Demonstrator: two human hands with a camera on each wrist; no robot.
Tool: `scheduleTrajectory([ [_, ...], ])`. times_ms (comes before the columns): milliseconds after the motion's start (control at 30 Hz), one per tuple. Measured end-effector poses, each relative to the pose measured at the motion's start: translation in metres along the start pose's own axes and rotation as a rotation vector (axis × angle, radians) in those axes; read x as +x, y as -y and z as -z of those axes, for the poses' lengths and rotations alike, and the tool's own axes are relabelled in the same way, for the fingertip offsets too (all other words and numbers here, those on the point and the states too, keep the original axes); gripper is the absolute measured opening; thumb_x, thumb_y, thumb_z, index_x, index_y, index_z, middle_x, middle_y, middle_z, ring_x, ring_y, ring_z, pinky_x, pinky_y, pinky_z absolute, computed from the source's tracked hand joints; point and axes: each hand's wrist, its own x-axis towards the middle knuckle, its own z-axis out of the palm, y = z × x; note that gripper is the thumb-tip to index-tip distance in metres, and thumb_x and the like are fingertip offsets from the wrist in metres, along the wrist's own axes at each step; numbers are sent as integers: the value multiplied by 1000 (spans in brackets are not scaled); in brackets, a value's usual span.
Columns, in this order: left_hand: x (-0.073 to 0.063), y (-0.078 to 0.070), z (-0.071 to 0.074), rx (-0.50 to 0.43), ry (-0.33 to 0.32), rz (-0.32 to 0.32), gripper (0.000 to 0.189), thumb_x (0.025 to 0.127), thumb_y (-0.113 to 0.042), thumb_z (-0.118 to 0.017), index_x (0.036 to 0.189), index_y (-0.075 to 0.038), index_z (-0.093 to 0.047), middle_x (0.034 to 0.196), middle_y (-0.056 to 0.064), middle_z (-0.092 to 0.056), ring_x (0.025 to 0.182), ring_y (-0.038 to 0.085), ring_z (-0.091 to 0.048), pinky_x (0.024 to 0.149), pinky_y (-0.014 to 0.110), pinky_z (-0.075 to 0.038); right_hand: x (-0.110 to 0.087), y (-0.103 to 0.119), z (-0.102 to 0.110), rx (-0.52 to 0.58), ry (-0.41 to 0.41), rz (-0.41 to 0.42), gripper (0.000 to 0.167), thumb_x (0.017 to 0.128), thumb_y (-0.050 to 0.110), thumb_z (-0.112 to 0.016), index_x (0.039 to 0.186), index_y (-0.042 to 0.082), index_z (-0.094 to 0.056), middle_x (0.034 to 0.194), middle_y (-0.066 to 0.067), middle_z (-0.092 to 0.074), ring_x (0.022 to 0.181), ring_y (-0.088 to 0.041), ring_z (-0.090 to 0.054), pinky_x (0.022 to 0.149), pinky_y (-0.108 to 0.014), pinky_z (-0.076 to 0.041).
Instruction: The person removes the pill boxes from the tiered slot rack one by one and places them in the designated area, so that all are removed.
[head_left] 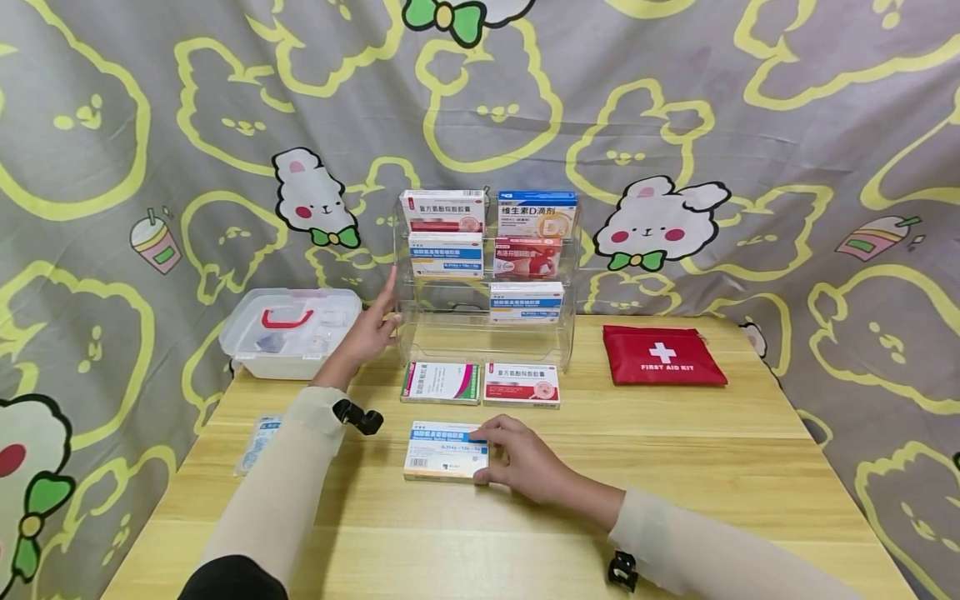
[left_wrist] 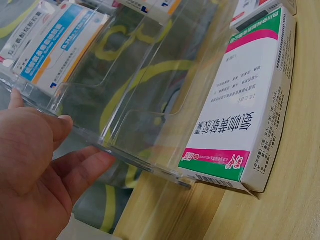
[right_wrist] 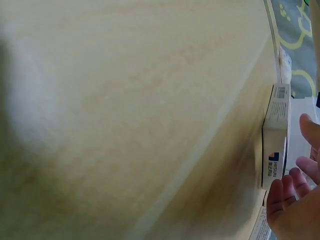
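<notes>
Pinching the blue-and-white box [head_left: 444,457] on the worktop [head_left: 697,450] with the right hand [head_left: 528,462]; touching the clear rack [head_left: 450,333] with the left hand [head_left: 369,332], loosely extended, holding nothing; apparently part-stocked, with five racked boxes [head_left: 527,258] against this one, a green-edged box [head_left: 441,383] and a red-banded box [head_left: 521,383] unracked

The left hand [head_left: 369,332] reaches farther forward, fingers extended, while the right hand [head_left: 521,462] has bent fingers.

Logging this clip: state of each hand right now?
Left hand: open, against the clear rack.
Right hand: at the nearest blue-and-white box; grip cannot be told.
</notes>
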Motion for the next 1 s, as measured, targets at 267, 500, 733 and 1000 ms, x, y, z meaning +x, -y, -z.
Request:
scheduleTrajectory([
  [267,-1,0,1,11,0,-6,91,110,-4,-43,155,-63,11,168,27,-14,144,48,-40,95,55,-57,-3,-2,-6,-20,31,-19,52,86,25,-86,135,15,-70,130,5,-56,99,-17,-57,81,-22,-50],
  [500,0,1,1,18,3,-8,93,110,-3,-42,154,-64,12,167,30,-16,144,48,-41,94,54,-57,-1,-2,-6,-57,26,4,49,88,24,-85,134,15,-70,131,5,-56,94,-19,-57,78,-21,-49],
  [733,-1,-1,1,9,2,-5,93,110,-3,-44,154,-64,11,168,28,-15,145,47,-39,94,54,-57,8,-3,-8,-67,21,18,48,88,23,-85,134,17,-70,131,6,-57,103,-18,-58,84,-23,-51],
  [1000,1,-1,1,10,3,0,93,110,-4,-44,153,-67,11,168,26,-14,148,46,-35,94,54,-57,22,-4,-10,-66,16,18,47,88,22,-85,133,16,-70,129,5,-58,102,-19,-58,84,-25,-50],
])
